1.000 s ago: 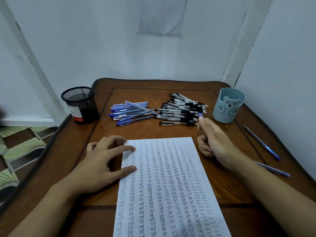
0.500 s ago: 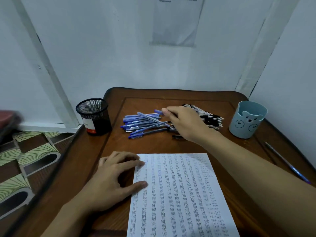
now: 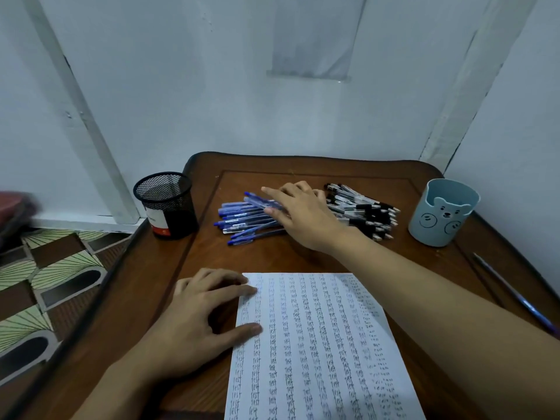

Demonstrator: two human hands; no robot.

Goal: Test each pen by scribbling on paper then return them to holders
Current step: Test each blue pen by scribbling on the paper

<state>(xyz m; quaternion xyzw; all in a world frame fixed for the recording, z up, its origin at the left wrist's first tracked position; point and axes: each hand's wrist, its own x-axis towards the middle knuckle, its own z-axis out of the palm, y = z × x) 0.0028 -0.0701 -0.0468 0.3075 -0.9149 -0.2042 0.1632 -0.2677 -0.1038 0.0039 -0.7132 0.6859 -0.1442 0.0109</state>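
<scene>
reaching across the surface (image 3: 242,259), the right grip (image 3: 303,216) lies over the heap of blue pens (image 3: 239,221). its forefinger is straight and its thumb sits beside a blue-capped pen (image 3: 257,200) on top of the heap. we cannot tell whether it pinches that pen or only touches it. the left grip (image 3: 197,316) is spread and relaxed, fingertips pressing the near-left edge of the paper (image 3: 318,344) to keep it flat.

a second ago the right grip was beside the paper's far right corner, carrying a pen with a blue end. half a second ago it had swung leftward over the heaps, and now it is down on the blue heap. we judge that a tested pen is being sorted by colour before anything goes into a holder. no pen shows above the rim of the mesh holder (image 3: 166,204) or the bear cup (image 3: 442,213), so the returning step looks wholly ahead of us.

the blue pens are slim translucent sticks lying roughly parallel. the black pens (image 3: 363,213), touching the grip's far side, are clear barrels with dark caps, stacked more loosely. the paper is thin and matt, covered in close columns of small scribbles. the mesh holder is black wire, round and slightly tapered, with a red and white label. the bear cup is smooth pale-blue plastic with a drawn face. a loose pen (image 3: 515,295) lies apart near the right edge of the glossy dark wood, whose corners are rounded
</scene>
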